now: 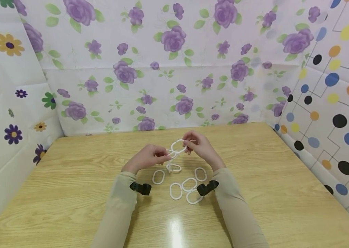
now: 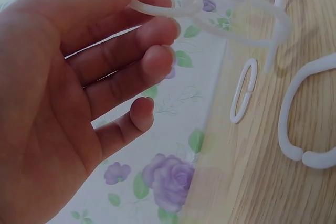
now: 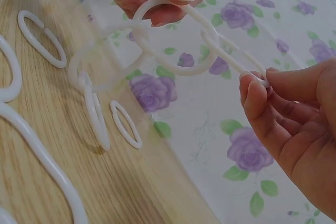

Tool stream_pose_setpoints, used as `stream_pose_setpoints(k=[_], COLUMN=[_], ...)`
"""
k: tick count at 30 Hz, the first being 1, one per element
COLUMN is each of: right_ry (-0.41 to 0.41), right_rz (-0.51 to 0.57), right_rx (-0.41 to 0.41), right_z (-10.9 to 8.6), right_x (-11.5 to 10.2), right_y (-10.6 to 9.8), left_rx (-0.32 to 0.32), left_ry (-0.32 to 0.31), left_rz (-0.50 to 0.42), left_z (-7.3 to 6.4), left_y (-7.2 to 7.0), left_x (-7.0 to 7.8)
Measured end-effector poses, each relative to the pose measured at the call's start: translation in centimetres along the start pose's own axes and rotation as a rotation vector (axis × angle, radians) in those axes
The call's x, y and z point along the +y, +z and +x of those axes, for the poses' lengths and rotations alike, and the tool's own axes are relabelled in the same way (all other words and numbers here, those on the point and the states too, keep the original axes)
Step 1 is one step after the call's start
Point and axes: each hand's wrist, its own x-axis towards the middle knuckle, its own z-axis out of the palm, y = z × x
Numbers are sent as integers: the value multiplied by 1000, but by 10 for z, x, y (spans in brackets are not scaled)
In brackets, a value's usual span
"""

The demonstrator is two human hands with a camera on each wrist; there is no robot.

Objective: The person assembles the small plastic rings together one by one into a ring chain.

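Note:
Thumb and fingertips of my left hand point(image 1: 148, 158) pinch a white oval plastic chain link point(image 3: 186, 70). My right hand point(image 1: 202, 148) pinches another link point(image 3: 231, 62) at its outer end, and the two links are hooked through each other. From the left hand's link hangs a paler-looking link point(image 3: 76, 59), with one more link point(image 3: 94, 116) looped through it, hanging down at the table. In the left wrist view the left hand point(image 2: 79, 87) has its lower fingers spread loosely below the pinch. The right wrist view shows the right hand point(image 3: 299, 119) with its fingers bent.
Several loose white links lie on the wooden table point(image 1: 69, 193) between my forearms: one link point(image 1: 154, 177) at left, another link point(image 1: 195, 174) at right, and a group with a link point(image 1: 170, 191) nearer me. Patterned cloth walls point(image 1: 149, 86) enclose the back and sides.

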Motion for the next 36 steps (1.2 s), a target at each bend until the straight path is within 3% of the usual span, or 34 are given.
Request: stream_pose_setpoints(k=[17,26,36], right_ry=[-25,-19,-77], right_rz=[-55,-78,-114], right_rx=[-39,-138,-257], right_z=[3,3,1], right_x=[-8,-9,-5], right_y=[8,13,16], left_rx=[44,73,108], left_ry=[-53,-43,-89], left_rz=[-9,-34,-54], left_z=[-4,-5,-4], left_y=[-6,-9,-6], left_x=[1,4,-1])
